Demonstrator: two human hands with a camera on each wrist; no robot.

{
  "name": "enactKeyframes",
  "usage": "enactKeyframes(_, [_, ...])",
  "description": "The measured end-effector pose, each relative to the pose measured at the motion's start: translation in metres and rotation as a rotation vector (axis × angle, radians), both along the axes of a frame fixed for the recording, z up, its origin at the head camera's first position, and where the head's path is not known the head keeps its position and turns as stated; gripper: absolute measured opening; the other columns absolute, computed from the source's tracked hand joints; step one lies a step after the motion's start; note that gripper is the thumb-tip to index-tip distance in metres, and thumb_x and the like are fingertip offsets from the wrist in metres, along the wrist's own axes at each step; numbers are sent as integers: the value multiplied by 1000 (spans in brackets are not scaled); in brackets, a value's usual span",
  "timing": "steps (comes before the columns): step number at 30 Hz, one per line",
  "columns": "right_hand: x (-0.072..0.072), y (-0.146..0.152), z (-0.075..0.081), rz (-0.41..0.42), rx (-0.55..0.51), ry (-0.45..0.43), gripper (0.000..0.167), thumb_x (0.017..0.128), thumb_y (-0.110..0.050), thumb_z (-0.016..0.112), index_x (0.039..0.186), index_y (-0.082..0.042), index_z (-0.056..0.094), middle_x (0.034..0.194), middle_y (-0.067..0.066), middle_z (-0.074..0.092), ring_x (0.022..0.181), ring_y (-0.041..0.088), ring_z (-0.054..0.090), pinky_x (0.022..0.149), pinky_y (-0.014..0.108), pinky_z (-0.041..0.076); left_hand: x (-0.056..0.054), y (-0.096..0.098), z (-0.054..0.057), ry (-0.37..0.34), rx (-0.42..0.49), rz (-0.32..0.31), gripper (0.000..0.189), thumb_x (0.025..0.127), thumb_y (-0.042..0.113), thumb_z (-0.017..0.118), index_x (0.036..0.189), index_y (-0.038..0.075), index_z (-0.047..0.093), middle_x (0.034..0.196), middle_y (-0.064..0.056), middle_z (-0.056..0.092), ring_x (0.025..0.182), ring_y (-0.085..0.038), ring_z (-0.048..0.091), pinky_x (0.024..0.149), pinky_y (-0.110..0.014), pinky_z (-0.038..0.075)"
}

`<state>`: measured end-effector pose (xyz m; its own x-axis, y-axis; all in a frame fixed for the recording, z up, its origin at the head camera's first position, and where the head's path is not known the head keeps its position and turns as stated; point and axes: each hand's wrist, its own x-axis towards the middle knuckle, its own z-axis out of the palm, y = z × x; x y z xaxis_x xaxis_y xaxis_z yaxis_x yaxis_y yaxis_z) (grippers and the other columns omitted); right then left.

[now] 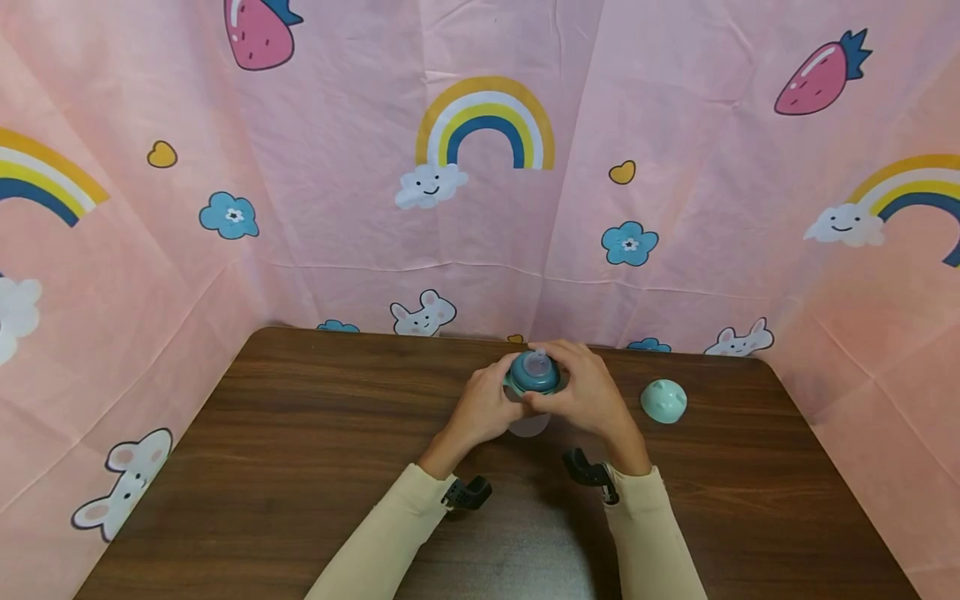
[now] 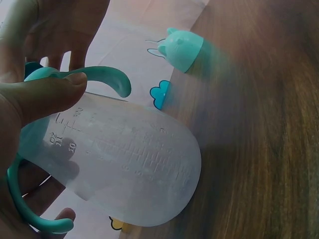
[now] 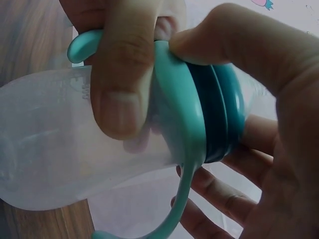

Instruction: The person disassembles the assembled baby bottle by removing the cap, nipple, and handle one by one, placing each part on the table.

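Note:
A baby bottle with a clear, scale-marked body point(image 2: 134, 159) stands roughly upright between my hands. Around its neck sits a mint ring with two curved handles point(image 3: 179, 94), topped by a dark teal collar point(image 3: 214, 109) and a clear nipple point(image 1: 537, 362). My left hand point(image 1: 483, 404) grips the bottle near the neck, its thumb point(image 3: 122, 89) lying on the body by the ring. My right hand point(image 1: 588, 392) holds the collar, with thumb and fingers curled around it. Whether the base touches the table cannot be told.
A mint dome-shaped cap point(image 1: 665, 402) with small ear-like bumps sits on the brown wooden table point(image 1: 300, 467), right of my hands. Pink printed cloth point(image 1: 337, 217) hangs behind the table and along both sides. Each wrist carries a black camera mount point(image 1: 468, 493).

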<state>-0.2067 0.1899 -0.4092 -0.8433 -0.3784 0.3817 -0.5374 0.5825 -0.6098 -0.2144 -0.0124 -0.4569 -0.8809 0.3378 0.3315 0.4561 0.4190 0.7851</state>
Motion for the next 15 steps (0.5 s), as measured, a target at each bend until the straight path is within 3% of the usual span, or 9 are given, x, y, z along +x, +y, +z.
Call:
enactKeyframes(9, [4, 0, 3, -13, -6, -42, 82, 83, -34, 93, 154, -6, 63, 143, 15, 67, 127, 38, 62, 105, 62, 52, 0, -1, -1, -16, -21, 8, 70, 89, 17, 93, 149, -1, 61, 137, -21, 72, 125, -39, 69, 107, -59, 54])
enactKeyframes(15, [7, 1, 4, -98, -17, -100, 85, 79, -38, 102, 150, -10, 65, 131, 15, 61, 122, 42, 63, 100, 60, 55, 0, -1, 0, -33, -17, 12, 72, 89, 17, 94, 150, 0, 60, 136, -20, 72, 123, -38, 69, 106, -58, 55])
